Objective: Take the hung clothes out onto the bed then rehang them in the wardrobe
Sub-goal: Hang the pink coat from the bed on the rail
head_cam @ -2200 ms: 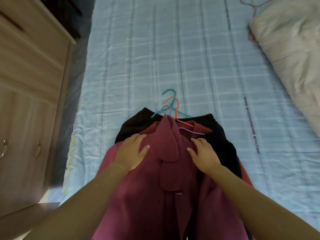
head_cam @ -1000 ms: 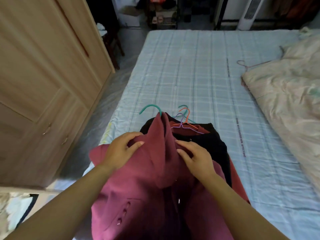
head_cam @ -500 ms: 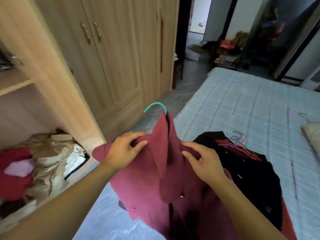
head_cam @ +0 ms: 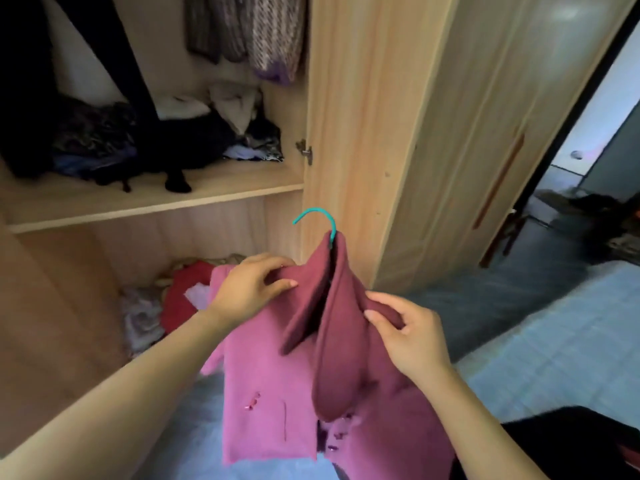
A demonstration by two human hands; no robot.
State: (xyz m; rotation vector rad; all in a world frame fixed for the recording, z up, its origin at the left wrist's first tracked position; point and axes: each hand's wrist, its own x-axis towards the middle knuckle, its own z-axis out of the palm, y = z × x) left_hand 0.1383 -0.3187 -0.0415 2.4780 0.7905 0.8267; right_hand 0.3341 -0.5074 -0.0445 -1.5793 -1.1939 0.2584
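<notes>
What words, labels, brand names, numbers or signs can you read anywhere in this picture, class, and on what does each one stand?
None can be read in this view.
The pink coat, held by the left hand and right hand on its teal hanger, shows no label.
The wardrobe panels and the clothes on its shelf carry no visible writing.

The open wooden wardrobe (head_cam: 349,98) stands far and left. Its upper shelf (head_cam: 152,199) is crowded with dark piled clothes (head_cam: 145,143), and knitted garments (head_cam: 256,32) hang above. Free room is seen over the red and pale clothes heap (head_cam: 166,299) below. Closed doors (head_cam: 485,133) block the right.
</notes>
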